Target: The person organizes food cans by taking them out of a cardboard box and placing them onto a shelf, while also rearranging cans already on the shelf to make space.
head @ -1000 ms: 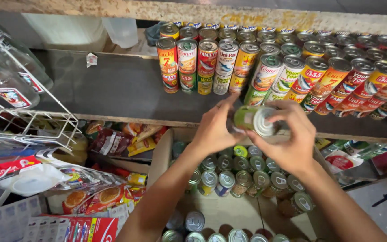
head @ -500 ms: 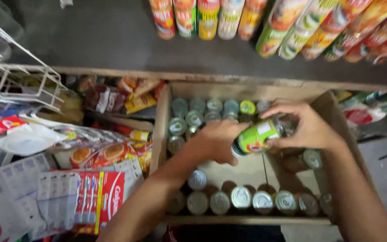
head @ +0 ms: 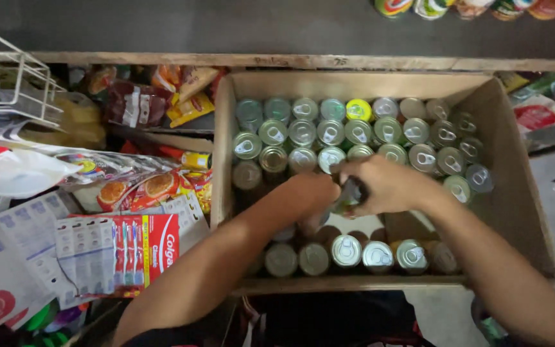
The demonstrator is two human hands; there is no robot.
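Down inside the cardboard box, both hands meet over the middle of the stacked tins. The left hand and the right hand are wrapped together around 1 can, which shows only as a dark sliver with a greenish side between the fingers; it is tilted, held just above the gap in the middle of the box. Both hands are clenched on that can, the left from the near-left side, the right from the far-right side.

Around them, rows of pull-tab cans fill the far half of the box, lids up, and another row of cans lines the near wall. Among the silver lids, 1 yellow-green lid stands out in the back row.

Left of the box lie snack packets, a red toothbrush card and a white wire rack. Above, a grey shelf runs across, with a few labelled cans at its far edge.
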